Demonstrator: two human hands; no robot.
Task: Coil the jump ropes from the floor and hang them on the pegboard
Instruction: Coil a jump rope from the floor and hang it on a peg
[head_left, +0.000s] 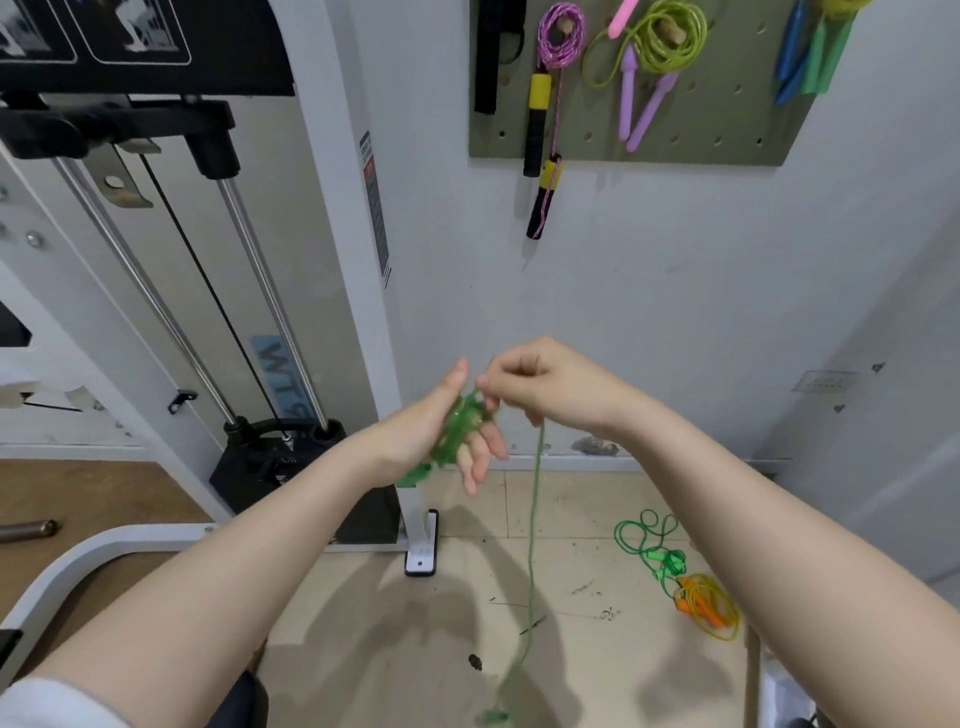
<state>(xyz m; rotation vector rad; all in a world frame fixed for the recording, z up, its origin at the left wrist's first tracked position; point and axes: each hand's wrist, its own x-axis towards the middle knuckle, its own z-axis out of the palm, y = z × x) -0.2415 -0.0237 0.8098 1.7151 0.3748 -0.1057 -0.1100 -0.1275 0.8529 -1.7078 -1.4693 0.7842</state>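
Pale wall fills the background, with a pegboard (737, 135) up top already carrying several coiled ropes, and a tiled floor (571, 525) below where two more ropes (680, 577), one green and one orange-yellow, lie tangled near the right forearm. Coiling is the step in hand: the green rope (532, 545) is being wound around the left hand (441, 431), and its free length drops from the right hand (540, 384) to a blurred handle near the floor. To do this well, I would keep each turn the same size, lay it beside the last turn rather than across it, and hold light tension so that nothing slips off. The left fingers (480, 457) are straight and slightly spread, with the loops wrapped across the palm. The right thumb and forefinger pinch the rope just beside the coil, with the other fingers curled.
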